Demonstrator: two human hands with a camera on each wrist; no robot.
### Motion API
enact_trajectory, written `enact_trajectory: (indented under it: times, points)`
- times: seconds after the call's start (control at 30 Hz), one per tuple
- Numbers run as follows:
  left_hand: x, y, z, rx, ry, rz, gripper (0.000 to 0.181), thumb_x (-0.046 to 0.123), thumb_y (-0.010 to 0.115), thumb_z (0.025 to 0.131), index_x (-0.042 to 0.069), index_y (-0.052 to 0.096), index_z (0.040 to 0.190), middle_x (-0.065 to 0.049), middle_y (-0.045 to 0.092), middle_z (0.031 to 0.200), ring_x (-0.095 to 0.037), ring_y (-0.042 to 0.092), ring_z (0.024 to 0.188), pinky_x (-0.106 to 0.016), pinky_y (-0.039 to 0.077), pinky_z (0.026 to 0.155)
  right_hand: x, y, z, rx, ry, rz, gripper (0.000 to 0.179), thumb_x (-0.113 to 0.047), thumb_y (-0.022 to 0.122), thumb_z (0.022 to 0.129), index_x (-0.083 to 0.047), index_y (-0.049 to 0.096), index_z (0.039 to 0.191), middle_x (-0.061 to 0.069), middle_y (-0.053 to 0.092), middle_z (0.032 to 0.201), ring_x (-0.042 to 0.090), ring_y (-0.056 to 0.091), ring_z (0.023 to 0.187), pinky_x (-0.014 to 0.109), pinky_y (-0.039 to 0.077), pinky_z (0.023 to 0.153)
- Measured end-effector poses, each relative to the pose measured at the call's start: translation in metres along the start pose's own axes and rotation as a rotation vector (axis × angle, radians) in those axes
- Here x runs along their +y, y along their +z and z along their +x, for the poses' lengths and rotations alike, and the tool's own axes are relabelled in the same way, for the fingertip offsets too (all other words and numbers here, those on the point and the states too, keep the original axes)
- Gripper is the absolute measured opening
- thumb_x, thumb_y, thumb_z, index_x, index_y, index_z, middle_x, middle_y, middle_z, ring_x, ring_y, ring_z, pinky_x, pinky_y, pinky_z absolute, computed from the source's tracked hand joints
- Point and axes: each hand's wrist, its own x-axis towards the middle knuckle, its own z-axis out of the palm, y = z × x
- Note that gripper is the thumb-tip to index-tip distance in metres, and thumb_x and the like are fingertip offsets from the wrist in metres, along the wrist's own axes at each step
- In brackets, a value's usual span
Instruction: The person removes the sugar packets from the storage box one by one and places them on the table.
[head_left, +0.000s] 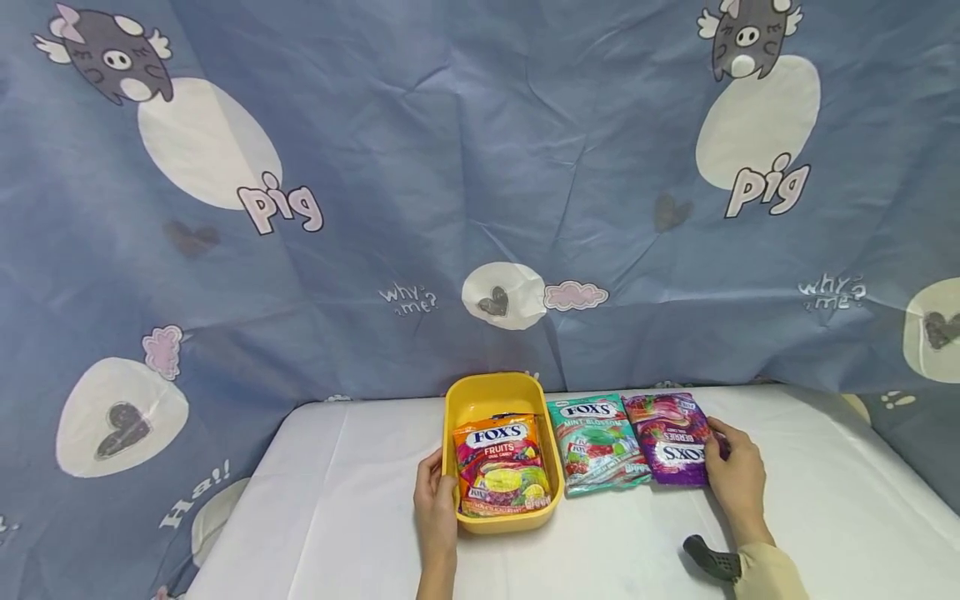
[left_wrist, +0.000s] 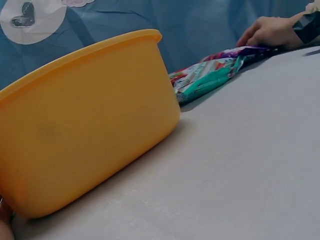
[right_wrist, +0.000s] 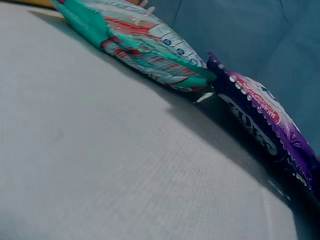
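My left hand grips the left side of a yellow plastic bin, its thumb by the rim. Inside the bin lies an orange and red bag of Fox's fruits candy, with at least one more bag edge showing behind it. To the bin's right, a green bag of mint candy lies flat. Beside that is a purple bag of berries candy, its lettering partly upside down. My right hand pinches the purple bag's right edge; some fingertips are hidden. In the right wrist view, the purple bag touches the green bag.
A white cloth covers the table. Close behind the bin and bags hangs a blue curtain with pig prints. A black strap piece sits at the right sleeve.
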Motion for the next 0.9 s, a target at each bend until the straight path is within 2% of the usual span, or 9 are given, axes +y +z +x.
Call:
enact_trajectory:
  times: [0.13,0.23,0.33,0.5,0.67,0.8,0.9]
  points:
    - [0.001,-0.001,0.0,0.009,-0.013,-0.002,0.044,0.008,0.046,0.087,0.017,0.051,0.13,-0.006,0.054,0.134,-0.022,0.05,0.126,-0.037,0.04,0.108,-0.001,0.004,-0.001,0.023,-0.009,0.027,0.04,-0.01,0.044,0.094,-0.001,0.051,0.132,0.028,0.054,0.123,0.043,0.05,0.11,0.058,0.037,0.09]
    - [0.002,0.0,-0.002,0.002,-0.02,-0.023,0.046,0.009,0.045,0.089,0.017,0.046,0.135,-0.006,0.049,0.139,-0.024,0.046,0.13,-0.045,0.036,0.11,0.0,0.005,-0.001,0.037,-0.01,0.043,0.039,-0.01,0.045,0.093,-0.001,0.052,0.131,0.027,0.056,0.118,0.04,0.051,0.105,0.055,0.038,0.086]
    - [0.003,0.0,-0.004,-0.023,-0.029,-0.009,0.049,0.012,0.044,0.09,0.019,0.042,0.139,-0.006,0.045,0.143,-0.026,0.043,0.132,-0.048,0.034,0.111,0.0,0.004,-0.001,0.039,-0.011,0.042,0.038,-0.009,0.044,0.093,-0.001,0.053,0.129,0.027,0.056,0.116,0.039,0.052,0.103,0.053,0.038,0.083]
    - [0.004,-0.006,-0.004,-0.112,-0.018,0.05,0.051,0.014,0.044,0.09,0.019,0.039,0.141,-0.006,0.045,0.143,-0.027,0.042,0.132,-0.05,0.033,0.111,0.0,0.001,-0.001,0.03,-0.03,0.041,0.037,-0.007,0.045,0.091,0.0,0.054,0.127,0.027,0.057,0.113,0.038,0.052,0.1,0.051,0.039,0.081]
    - [0.003,-0.011,0.002,-0.203,0.063,0.111,0.052,0.012,0.048,0.088,0.014,0.036,0.139,-0.01,0.04,0.142,-0.029,0.041,0.13,-0.051,0.035,0.109,0.0,-0.004,-0.001,0.032,-0.032,0.035,0.037,-0.007,0.045,0.09,-0.001,0.055,0.126,0.027,0.056,0.114,0.037,0.052,0.1,0.049,0.038,0.079]
    - [0.003,-0.012,0.01,-0.225,0.152,0.162,0.047,0.013,0.049,0.087,0.011,0.04,0.132,-0.011,0.04,0.138,-0.028,0.044,0.125,-0.049,0.04,0.104,-0.001,-0.005,-0.002,0.028,-0.011,0.043,0.038,-0.006,0.044,0.089,-0.001,0.055,0.125,0.027,0.056,0.114,0.037,0.052,0.098,0.048,0.037,0.078]
    - [0.003,-0.013,0.016,-0.25,0.153,0.134,0.051,0.015,0.047,0.085,0.012,0.04,0.135,-0.01,0.038,0.14,-0.029,0.04,0.128,-0.051,0.035,0.108,-0.001,-0.005,-0.004,0.029,-0.007,0.055,0.038,-0.004,0.043,0.088,-0.001,0.057,0.123,0.027,0.057,0.112,0.036,0.052,0.096,0.046,0.037,0.076]
